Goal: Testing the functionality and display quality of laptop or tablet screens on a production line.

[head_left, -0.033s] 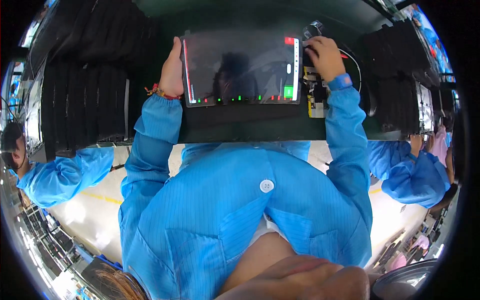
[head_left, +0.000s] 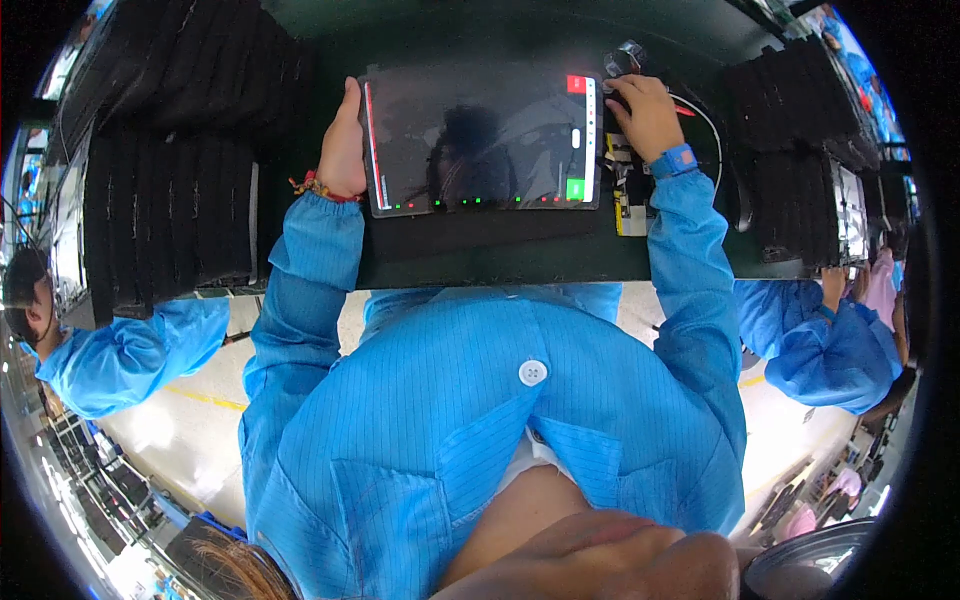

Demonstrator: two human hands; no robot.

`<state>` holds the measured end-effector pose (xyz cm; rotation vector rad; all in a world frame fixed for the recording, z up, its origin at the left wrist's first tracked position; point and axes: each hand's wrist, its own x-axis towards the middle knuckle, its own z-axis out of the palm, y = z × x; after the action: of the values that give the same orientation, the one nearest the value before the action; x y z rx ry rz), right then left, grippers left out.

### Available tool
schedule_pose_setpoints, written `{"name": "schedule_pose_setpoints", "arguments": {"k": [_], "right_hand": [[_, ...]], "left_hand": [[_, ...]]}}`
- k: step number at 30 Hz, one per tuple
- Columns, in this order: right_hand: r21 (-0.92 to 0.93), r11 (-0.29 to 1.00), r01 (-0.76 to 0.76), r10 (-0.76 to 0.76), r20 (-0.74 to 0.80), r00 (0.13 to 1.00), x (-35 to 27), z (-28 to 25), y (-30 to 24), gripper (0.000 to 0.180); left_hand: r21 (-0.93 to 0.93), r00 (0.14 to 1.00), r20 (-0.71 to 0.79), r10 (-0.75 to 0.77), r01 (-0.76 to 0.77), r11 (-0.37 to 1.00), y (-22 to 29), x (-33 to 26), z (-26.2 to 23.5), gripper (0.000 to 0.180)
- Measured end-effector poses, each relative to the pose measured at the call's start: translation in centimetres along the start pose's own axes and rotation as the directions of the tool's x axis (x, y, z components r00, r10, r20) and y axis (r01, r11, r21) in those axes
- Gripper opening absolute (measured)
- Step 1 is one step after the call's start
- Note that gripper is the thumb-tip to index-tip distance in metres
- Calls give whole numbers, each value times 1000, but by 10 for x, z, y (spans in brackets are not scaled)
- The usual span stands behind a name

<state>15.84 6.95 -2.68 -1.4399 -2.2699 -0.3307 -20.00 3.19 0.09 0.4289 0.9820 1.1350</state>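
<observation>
A tablet [head_left: 470, 140] lies in front of me with a dark, reflective screen. A white strip runs down its right side, beside a red block and a green block, and small coloured marks line its near edge. My left hand [head_left: 343, 150] holds the left edge, thumb along the side; its other fingers are hidden. At the far right corner, my right hand [head_left: 648, 115] has thumb and fingers pinched together. What sits between them is too small to make out. A white cable [head_left: 715, 140] curves out from behind this hand. Near its wrist lies a black-and-yellow part [head_left: 630, 205].
Stacks of black padded sheets rise at the left [head_left: 170, 215] and right [head_left: 790, 130]. A small clear-and-dark object [head_left: 626, 58] lies beyond my right hand. People in blue sleeves sit on the left [head_left: 140, 355] and right [head_left: 830, 350]. The dark table's [head_left: 500, 265] near edge is before my body.
The coloured bars along the screen's near edge have shrunk to small dots. My right hand has shifted very slightly at the corner. My left hand keeps its hold on the tablet.
</observation>
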Motion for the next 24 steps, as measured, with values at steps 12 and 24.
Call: {"name": "schedule_pose_setpoints", "arguments": {"k": [12, 24], "right_hand": [[90, 990, -110, 84, 255, 963, -3, -10, 5, 16], [660, 738, -142, -71, 286, 956, -22, -41, -7, 21]], "left_hand": [[77, 998, -59, 35, -30, 997, 0, -6, 6, 54], [52, 997, 75, 32, -36, 998, -2, -1, -8, 53]]}}
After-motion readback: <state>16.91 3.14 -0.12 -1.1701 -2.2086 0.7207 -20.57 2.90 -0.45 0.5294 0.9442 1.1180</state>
